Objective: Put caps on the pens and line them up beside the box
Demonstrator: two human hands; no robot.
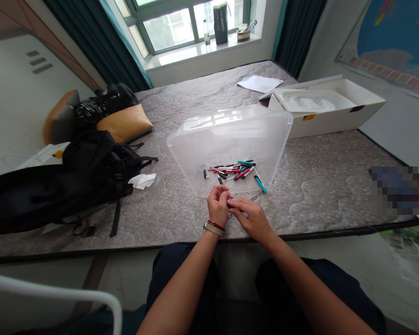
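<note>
My left hand and my right hand meet in front of a clear plastic bin, fingers pinched together. Between them is a slim pen whose dark end sticks up past my left fingers. A bit of red and black shows where the fingertips of both hands come together, but the grip covers most of it. Just beyond, several pens in red, teal, white and black lie in a loose pile within the bin. A small black piece lies left of the pile.
A black backpack and a tan pouch lie to the left, with a crumpled tissue beside them. At the back right stands a long white box; a paper sheet lies behind. The quilted mattress edge is near my knees.
</note>
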